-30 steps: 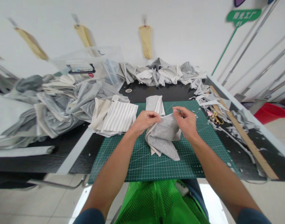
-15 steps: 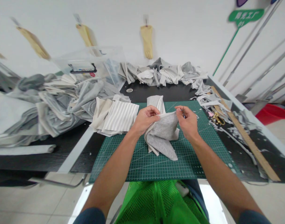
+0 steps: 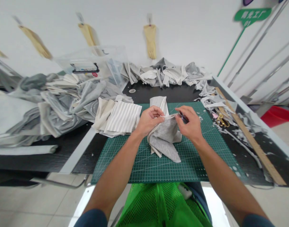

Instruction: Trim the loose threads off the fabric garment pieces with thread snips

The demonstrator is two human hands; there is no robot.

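A piece of light grey cloth point(image 3: 164, 138) is held up by its pale top edge between two bare hands, just above a green cutting mat point(image 3: 139, 170) on a black table point(image 3: 144, 93). The edge is pinched between the thumb and fingers of the left hand point(image 3: 149, 122). A small dark object point(image 3: 183, 118), too indistinct to name, is gripped in the right hand point(image 3: 190, 123), whose fingertips are met by the other end of that edge. The two hands are kept a short way apart, and the rest of the cloth is draped in loose folds below them, over the middle of the mat.

Directly behind, a folded grey-and-white cloth point(image 3: 158, 101) is partly hidden by the work. To the left, a striped cloth point(image 3: 124, 116) is laid on a small pile overlapping the mat's edge; beyond it, a large heap of grey cloth point(image 3: 64, 97) is spread in front of a clear plastic box point(image 3: 102, 67). Along the back, crumpled scraps point(image 3: 158, 75) are gathered. On the right, gold-handled scissors point(image 3: 222, 120) and a long wooden ruler point(image 3: 250, 135) are surrounded by offcuts. Yellow gloves point(image 3: 150, 42) are hung on the white wall.
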